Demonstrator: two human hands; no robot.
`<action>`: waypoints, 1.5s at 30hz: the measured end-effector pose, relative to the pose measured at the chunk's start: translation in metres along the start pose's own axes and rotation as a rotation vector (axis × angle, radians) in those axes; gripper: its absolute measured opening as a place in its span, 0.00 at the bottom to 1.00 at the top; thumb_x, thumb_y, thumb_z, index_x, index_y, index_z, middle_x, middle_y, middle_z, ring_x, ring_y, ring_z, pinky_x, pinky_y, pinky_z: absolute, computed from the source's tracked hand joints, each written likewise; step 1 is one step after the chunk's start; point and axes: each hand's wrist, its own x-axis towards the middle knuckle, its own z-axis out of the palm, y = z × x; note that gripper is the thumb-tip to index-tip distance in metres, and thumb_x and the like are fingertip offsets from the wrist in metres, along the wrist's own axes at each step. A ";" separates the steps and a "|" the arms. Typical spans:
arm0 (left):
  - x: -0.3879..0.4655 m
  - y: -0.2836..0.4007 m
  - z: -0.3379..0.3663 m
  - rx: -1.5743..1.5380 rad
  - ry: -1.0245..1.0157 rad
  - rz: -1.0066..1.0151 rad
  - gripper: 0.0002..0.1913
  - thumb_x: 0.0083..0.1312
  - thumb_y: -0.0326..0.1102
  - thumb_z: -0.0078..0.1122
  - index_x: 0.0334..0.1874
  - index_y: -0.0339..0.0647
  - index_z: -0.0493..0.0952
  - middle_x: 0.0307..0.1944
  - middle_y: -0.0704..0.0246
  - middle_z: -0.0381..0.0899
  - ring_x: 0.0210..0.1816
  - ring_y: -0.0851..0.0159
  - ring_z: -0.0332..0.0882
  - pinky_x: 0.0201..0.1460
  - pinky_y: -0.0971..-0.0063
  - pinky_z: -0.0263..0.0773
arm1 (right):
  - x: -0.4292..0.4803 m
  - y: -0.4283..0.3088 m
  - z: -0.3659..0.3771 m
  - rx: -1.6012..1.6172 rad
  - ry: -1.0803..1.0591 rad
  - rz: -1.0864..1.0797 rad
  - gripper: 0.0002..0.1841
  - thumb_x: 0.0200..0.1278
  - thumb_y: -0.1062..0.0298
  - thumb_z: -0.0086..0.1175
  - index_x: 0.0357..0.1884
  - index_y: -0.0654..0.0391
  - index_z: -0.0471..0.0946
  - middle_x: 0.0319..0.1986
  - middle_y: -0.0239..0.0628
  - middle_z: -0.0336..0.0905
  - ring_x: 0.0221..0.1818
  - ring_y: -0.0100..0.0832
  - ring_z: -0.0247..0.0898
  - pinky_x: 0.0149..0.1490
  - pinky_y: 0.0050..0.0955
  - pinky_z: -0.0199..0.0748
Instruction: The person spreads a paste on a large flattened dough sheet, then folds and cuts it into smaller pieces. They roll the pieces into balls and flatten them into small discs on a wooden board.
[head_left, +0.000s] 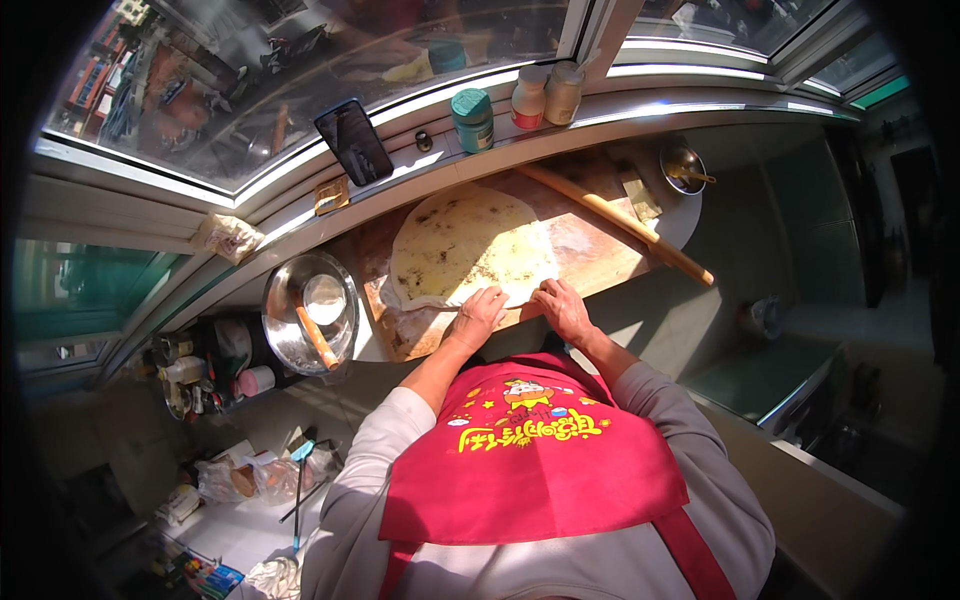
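A large, thin sheet of dough (469, 240), dotted with dark seasoning, lies flat on a wooden board (592, 236). Both of my hands are at its near edge. My left hand (480, 311) pinches the rim, which looks slightly folded over there. A short way to the right, my right hand (562, 306) has its fingertips on the same edge at the near right corner. My fingers hide the bit of dough they hold. Behind and right of the sheet, a long wooden rolling pin (615, 217) rests slantwise, its near end past the board.
Left of the board stands a steel basin (277, 322) with a wood-coloured stick (316, 337) in it. A small metal bowl (681, 166) with a spoon sits at the far right. On the windowsill are a phone (354, 142), a teal jar (472, 124) and two more jars (546, 97).
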 end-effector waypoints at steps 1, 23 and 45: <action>0.001 0.001 0.002 0.004 -0.017 0.002 0.14 0.63 0.30 0.72 0.49 0.41 0.82 0.48 0.63 0.82 0.48 0.53 0.82 0.52 0.60 0.80 | -0.001 0.001 -0.002 0.036 0.014 -0.016 0.11 0.61 0.72 0.63 0.45 0.53 0.84 0.44 0.37 0.82 0.47 0.45 0.77 0.52 0.41 0.78; -0.012 -0.005 0.010 0.014 0.058 -0.043 0.12 0.64 0.23 0.65 0.50 0.41 0.82 0.51 0.62 0.81 0.53 0.51 0.81 0.54 0.59 0.81 | 0.008 0.023 -0.019 -0.007 -0.037 -0.090 0.07 0.63 0.70 0.61 0.42 0.55 0.84 0.38 0.40 0.78 0.44 0.46 0.75 0.52 0.41 0.78; 0.013 0.002 0.030 0.041 0.167 -0.148 0.15 0.64 0.26 0.70 0.53 0.45 0.83 0.48 0.65 0.78 0.48 0.56 0.80 0.51 0.61 0.80 | 0.005 0.041 -0.019 0.079 0.147 0.162 0.06 0.66 0.73 0.65 0.43 0.58 0.84 0.39 0.43 0.79 0.43 0.48 0.78 0.48 0.42 0.80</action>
